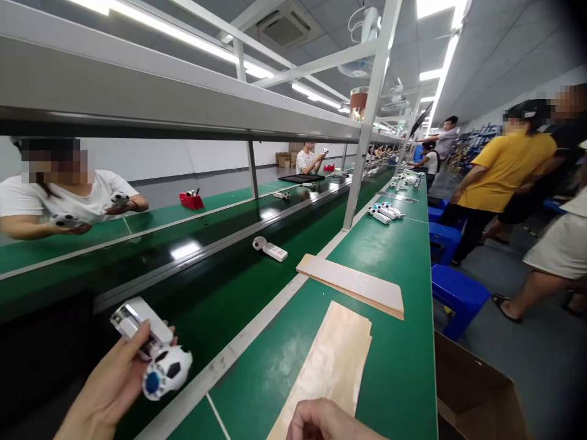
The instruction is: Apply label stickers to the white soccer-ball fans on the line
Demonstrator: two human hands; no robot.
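Note:
My left hand [112,382] is closed round a white handheld device [158,351] with a soccer-ball-patterned head. A blue round part shows on the head, and the tilted body has a shiny silver side. The hand is above the dark green belt at the lower left. My right hand [328,421] is at the bottom edge, fingers curled in, over a stack of long pale cream sheets [337,342]. What those fingers hold, if anything, is hidden. Beyond the stack, a second pale stack [353,282] lies crosswise on the green bench [270,366].
Another soccer-ball device [270,249] lies on the belt [229,281]; several more [385,211] lie farther along the bench. A metal post [367,140] rises from the bench edge. Across the belt, a person [68,201] holds two such devices. Blue stools [458,296] and a cardboard box [481,391] stand right.

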